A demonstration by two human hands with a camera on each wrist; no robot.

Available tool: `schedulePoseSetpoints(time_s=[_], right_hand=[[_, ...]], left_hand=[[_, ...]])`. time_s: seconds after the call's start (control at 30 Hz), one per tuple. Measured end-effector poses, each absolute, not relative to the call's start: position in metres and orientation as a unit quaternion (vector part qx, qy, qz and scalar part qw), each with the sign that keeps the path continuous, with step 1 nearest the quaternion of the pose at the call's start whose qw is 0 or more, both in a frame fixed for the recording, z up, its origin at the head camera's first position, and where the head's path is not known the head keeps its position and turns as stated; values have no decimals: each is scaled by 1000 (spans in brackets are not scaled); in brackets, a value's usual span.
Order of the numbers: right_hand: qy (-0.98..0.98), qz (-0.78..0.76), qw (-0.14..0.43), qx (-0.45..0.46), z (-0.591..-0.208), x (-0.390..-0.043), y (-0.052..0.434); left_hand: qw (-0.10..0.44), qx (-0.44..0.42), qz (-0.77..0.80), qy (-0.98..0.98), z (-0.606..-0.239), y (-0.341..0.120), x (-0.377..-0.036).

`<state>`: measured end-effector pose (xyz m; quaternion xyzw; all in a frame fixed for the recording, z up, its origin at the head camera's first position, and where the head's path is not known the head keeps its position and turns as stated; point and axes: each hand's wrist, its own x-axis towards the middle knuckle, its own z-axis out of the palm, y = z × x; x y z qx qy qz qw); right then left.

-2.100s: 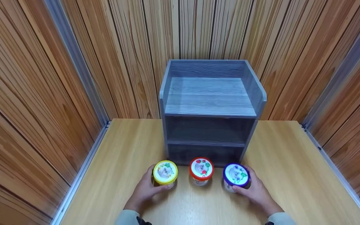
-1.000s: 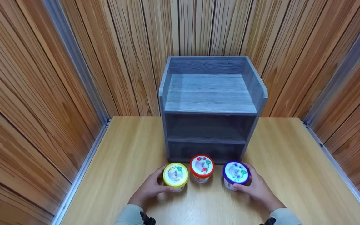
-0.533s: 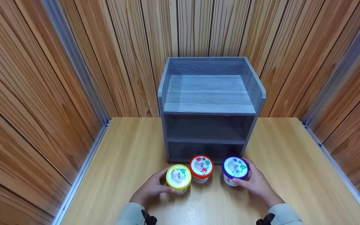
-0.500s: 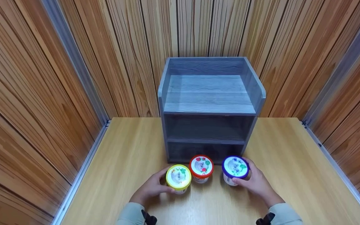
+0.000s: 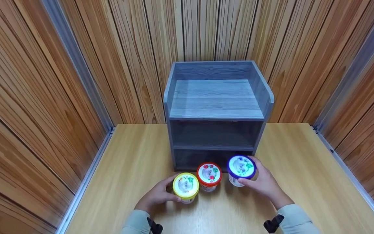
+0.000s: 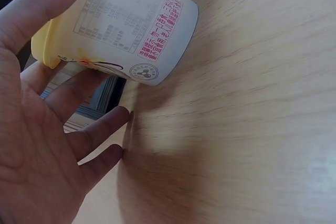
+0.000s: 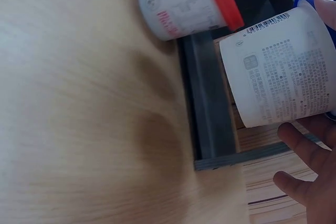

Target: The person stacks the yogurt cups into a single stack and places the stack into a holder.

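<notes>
My left hand (image 5: 157,196) grips a white plastic cup with a yellow lid (image 5: 186,186) between thumb and fingers; in the left wrist view that yellow-lidded cup (image 6: 126,24) stands at the tabletop. Just right of it is a red-lidded cup (image 5: 209,175), upright and untouched by either hand. On the right, my right hand (image 5: 266,182) pinches a blue-lidded cup (image 5: 241,166) by its lid and upper side. The right wrist view shows this blue-lidded cup (image 7: 283,69) raised above the table, its shadow lying apart from it. Two fingers (image 7: 296,187) spread below it, off the cup.
A grey wooden shelf unit (image 5: 218,118) stands right behind the cups, with an upper tray and two open compartments facing front. Wood-patterned walls (image 5: 141,65) enclose the table (image 5: 135,152) at the back and sides, with metal strips (image 5: 84,177) along its side edges.
My left hand has slid the yellow-lidded cup right, up close to the red-lidded cup. My right hand has lifted the blue-lidded cup and moved it slightly left and toward the shelf.
</notes>
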<state>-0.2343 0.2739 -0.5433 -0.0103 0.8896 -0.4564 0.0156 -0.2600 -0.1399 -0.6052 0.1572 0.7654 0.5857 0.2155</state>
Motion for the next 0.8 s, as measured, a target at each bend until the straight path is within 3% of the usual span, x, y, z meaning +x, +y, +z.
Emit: schedulePoseSetpoints(time_s=[0.8], right_hand=[[870,-483,52,-85,-517,-242,251]], left_hand=[[235,129,582,768,-603,-140,-261]])
